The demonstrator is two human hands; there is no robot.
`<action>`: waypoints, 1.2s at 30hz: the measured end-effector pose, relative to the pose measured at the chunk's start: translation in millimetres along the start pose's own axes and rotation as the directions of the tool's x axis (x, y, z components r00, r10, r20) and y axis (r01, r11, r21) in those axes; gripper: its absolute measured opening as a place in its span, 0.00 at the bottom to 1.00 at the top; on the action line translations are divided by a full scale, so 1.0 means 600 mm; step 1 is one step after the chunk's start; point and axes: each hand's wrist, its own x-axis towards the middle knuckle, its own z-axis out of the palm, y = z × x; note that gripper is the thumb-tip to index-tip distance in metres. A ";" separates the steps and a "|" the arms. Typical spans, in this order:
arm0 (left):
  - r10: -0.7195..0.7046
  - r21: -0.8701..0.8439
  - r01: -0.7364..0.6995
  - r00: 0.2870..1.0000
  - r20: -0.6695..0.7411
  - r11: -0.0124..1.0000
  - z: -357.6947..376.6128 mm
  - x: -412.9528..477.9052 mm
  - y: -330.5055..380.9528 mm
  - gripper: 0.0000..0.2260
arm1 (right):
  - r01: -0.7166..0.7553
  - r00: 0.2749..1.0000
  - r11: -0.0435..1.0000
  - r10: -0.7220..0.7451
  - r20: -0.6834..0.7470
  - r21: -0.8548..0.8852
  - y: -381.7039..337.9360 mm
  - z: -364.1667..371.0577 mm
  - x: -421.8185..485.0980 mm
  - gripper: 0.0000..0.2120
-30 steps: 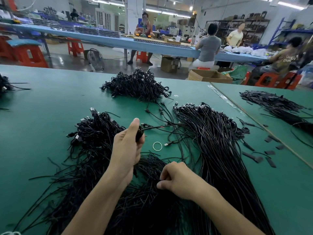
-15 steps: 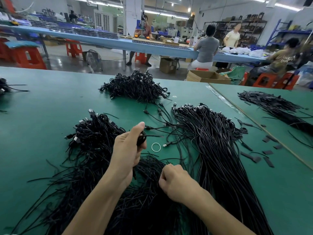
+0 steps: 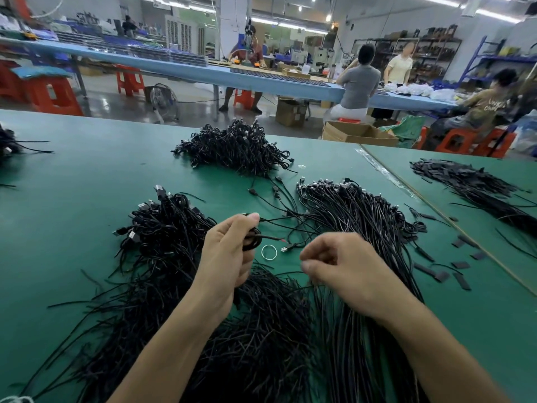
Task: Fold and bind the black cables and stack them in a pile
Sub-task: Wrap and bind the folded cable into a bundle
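In the middle of the frame, the left hand [image 3: 228, 253] grips a folded black cable [image 3: 252, 242] in curled fingers. The right hand [image 3: 344, 267] is curled too, but it is blurry, so I cannot tell if it holds anything. A pile of bound cables [image 3: 236, 146] sits on the green table [image 3: 87, 175], upper middle.

On the table [image 3: 72, 170], the far heap [image 3: 235, 146] of cables lies at the centre rear. The left heap [image 3: 162, 228] and the cable bundle [image 3: 363, 228] lie nearer, with a ring [image 3: 269, 252] between them. Strips [image 3: 461, 265] lie right of the bundle.
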 end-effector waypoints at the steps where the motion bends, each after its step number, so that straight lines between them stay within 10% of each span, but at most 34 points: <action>1: 0.000 -0.012 0.000 1.000 0.032 1.000 0.001 -0.001 0.001 0.17 | 0.039 0.997 0.992 -0.031 -0.069 0.121 -0.003 0.002 0.001 0.05; 10: 0.060 -0.075 -0.044 0.972 0.226 0.996 0.012 -0.013 0.005 0.12 | 0.388 0.825 0.808 -0.090 -0.558 0.443 -0.044 0.023 0.004 0.09; 17: 0.059 0.061 -0.086 0.931 0.361 0.994 0.032 -0.029 0.012 0.10 | 0.374 0.891 0.609 -0.025 -0.454 0.699 -0.063 0.043 -0.008 0.07; 30: 0.158 0.013 -0.158 0.987 0.027 0.987 0.029 -0.015 -0.004 0.22 | 0.446 0.887 0.877 -0.407 -0.220 0.176 -0.059 0.045 -0.028 0.15; 36: 0.103 0.055 -0.102 0.995 -0.016 0.993 0.027 -0.011 -0.010 0.26 | 0.548 0.726 0.737 -0.654 -0.213 -0.395 -0.054 0.057 -0.030 0.07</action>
